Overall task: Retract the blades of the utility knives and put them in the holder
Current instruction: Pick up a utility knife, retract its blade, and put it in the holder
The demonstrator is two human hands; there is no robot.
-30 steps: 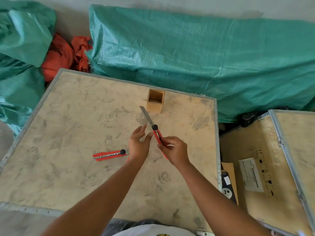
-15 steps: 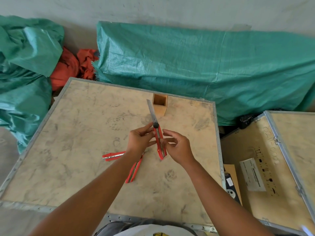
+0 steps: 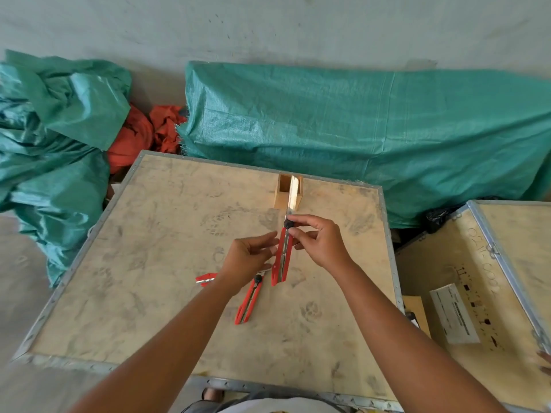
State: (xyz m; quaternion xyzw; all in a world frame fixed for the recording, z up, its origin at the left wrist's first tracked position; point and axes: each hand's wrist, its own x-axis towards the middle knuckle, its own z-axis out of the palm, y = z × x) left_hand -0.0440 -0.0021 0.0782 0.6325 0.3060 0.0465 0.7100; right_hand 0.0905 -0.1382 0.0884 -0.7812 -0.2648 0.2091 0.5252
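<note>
The slim red utility knife looks light and stiff with its blade out—left hand pinches the body, right hand fingertips close on the black knob, the safest hold.

Crate top: holder, two knives.

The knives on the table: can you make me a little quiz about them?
1. True or false: the blade of the held knife is still sticking out.
2. Which hand pinches the black knob: A left hand, B right hand?
3. What is inside the wooden holder?

Key: 1 true. 2 B. 3 No knife that I can see; two other knives, and, lie on the table.
</note>
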